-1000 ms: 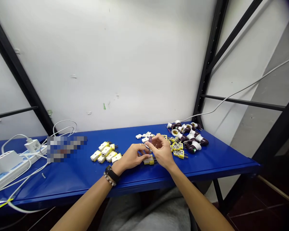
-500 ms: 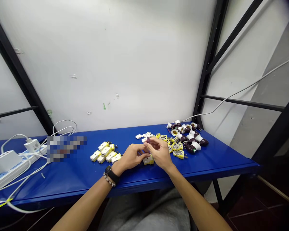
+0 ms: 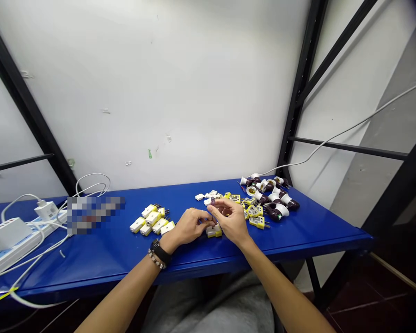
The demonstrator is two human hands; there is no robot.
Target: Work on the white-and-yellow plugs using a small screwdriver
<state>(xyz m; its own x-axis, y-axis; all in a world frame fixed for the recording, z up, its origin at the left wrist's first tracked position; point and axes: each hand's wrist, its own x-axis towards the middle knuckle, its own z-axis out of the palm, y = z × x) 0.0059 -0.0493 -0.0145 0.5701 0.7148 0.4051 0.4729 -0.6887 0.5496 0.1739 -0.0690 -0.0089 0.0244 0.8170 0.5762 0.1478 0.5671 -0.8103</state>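
In the middle of the table my right hand [image 3: 231, 219] pinches a small screwdriver with a dark purple handle [image 3: 213, 201]. Its thin shaft points down at a white and yellow plug [image 3: 215, 231]. My left hand [image 3: 190, 225] is closed at the plug's left side, fingertips by the screwdriver's tip; the fingers partly hide the plug. Left of my hands lies a group of white and yellow plugs [image 3: 153, 218]. Opened yellow plug halves with metal parts [image 3: 257, 222] lie just right of my right hand. Small white covers [image 3: 213, 194] are scattered behind my hands.
Several dark brown lamp holders with white rims [image 3: 275, 198] are piled at the back right. A white power strip [image 3: 27, 238] with chargers and loose white cables occupies the left. Black rack posts [image 3: 300, 88] frame the blue table [image 3: 107, 252], and a white wall stands behind.
My left fingertips have shifted slightly down and right toward the plug. My right fingers have opened a little around the screwdriver's handle, and its shaft now shows.
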